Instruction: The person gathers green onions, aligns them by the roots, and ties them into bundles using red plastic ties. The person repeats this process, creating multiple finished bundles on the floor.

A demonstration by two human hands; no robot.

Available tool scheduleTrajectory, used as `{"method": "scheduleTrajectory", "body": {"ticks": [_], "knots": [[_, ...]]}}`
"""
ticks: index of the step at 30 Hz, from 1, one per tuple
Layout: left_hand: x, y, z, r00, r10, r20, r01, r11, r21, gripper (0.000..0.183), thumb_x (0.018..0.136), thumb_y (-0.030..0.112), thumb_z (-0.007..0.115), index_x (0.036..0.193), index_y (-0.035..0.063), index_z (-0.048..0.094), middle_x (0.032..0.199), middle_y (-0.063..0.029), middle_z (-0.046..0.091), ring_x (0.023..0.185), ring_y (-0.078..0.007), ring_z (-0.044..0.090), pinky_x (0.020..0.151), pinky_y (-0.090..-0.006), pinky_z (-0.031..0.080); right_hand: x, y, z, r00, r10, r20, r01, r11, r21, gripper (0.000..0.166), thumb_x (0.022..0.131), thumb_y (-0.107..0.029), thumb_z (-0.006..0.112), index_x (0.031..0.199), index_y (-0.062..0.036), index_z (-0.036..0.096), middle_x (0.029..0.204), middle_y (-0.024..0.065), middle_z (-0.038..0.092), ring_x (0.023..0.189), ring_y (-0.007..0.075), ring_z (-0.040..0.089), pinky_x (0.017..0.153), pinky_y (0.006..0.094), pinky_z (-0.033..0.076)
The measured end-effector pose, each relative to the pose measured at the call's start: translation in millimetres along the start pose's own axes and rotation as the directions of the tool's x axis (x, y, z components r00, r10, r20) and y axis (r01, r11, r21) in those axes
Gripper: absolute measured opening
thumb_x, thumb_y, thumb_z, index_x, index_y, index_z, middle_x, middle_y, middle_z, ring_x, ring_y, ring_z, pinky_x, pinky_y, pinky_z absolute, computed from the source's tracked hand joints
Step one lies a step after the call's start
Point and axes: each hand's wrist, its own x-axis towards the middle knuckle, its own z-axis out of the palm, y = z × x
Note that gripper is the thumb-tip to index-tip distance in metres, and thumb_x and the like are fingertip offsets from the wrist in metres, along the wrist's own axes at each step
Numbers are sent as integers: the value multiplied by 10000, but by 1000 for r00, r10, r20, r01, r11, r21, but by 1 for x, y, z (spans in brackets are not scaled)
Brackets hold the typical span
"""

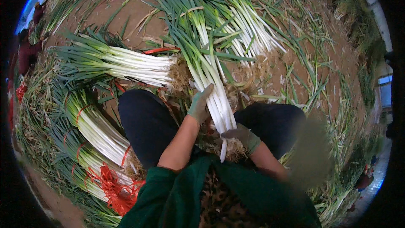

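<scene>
Both my hands, in thin greenish gloves, hold a small bunch of green onions (218, 104) slanting between my knees, leaves pointing away from me. My left hand (201, 103) grips its white stalks midway. Lower down, my right hand (242, 136) closes round the stalks near the roots; one short white stalk end juts below it. Left of the bunch lies a large pile of trimmed-looking green onions (139, 65), roots toward the middle. Beyond, at the upper right, more loose green onions (253, 34) rest on the soil with their roots toward me.
Bundles of green onions tied with red string (101, 133) lie by my left knee, with a tangle of red plastic twine (112, 190) on them. A red strip (161, 50) lies behind the left pile. Loose leaves (345, 133) litter the brown soil (133, 34).
</scene>
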Motion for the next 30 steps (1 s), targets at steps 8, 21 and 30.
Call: {"method": "scheduleTrajectory", "body": {"ticks": [8, 21, 30], "knots": [[56, -21, -39, 870, 455, -190, -254, 744, 618, 678, 846, 455, 614, 1303, -9, 425, 1224, -111, 538, 1007, -215, 544, 902, -320, 426, -45, -36, -29, 970, -244, -22, 103, 490, -865, 500, 749, -231, 710, 1154, 1, 529, 968, 136, 654, 855, 234, 621, 773, 381, 503], [4, 9, 77, 972, -75, 222, 85, 996, -34, 368, 801, 251, 691, 1090, 45, 595, 954, -83, 631, 852, -234, 622, 787, -400, 512, -146, -5, 21, 740, -635, -223, -645, -575, -503, 458, 836, -143, 513, 1275, -29, 452, 840, 130, 597, 722, 283, 608, 569, 415, 484], [-38, 200, 78, 812, 520, 265, -563, 818, 119, 322, 772, 119, 673, 1060, -10, 607, 931, -86, 651, 795, -189, 638, 741, -304, 503, -34, -77, 70, 585, -767, 264, -497, -596, -630, 557, 805, -111, 539, 1326, 18, 391, 802, 153, 593, 709, 284, 609, 554, 399, 489]]}}
